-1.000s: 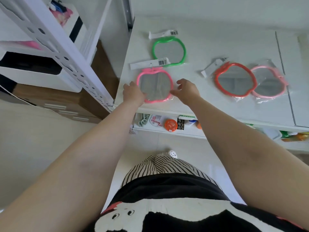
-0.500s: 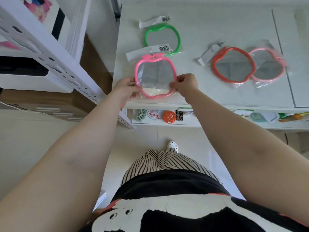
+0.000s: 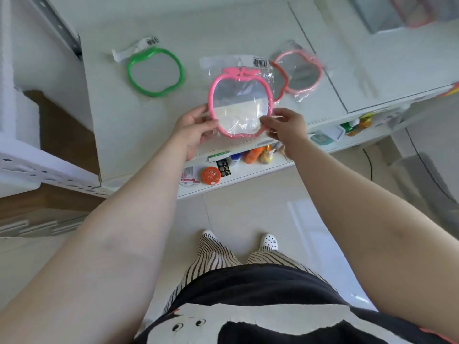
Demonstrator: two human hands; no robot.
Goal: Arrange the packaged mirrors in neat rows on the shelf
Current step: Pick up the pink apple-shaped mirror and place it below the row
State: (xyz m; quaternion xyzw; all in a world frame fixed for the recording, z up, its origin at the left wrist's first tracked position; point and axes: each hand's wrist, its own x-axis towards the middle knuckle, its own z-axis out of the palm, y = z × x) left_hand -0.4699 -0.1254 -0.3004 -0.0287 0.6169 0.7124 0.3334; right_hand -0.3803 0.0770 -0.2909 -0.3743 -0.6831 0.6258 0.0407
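Your left hand [image 3: 192, 129] and right hand [image 3: 285, 126] pinch the pink mirror [image 3: 240, 105] at nine and three o'clock, keeping it level for placing on the shelf [image 3: 124, 120].

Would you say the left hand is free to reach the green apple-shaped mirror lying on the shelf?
Probably not yet: the left hand and right hand both grip the bright pink apple-shaped packaged mirror. The path to the green apple-shaped mirror itself looks clear.

Left hand [image 3: 192, 127], right hand [image 3: 285, 125] pinched closed
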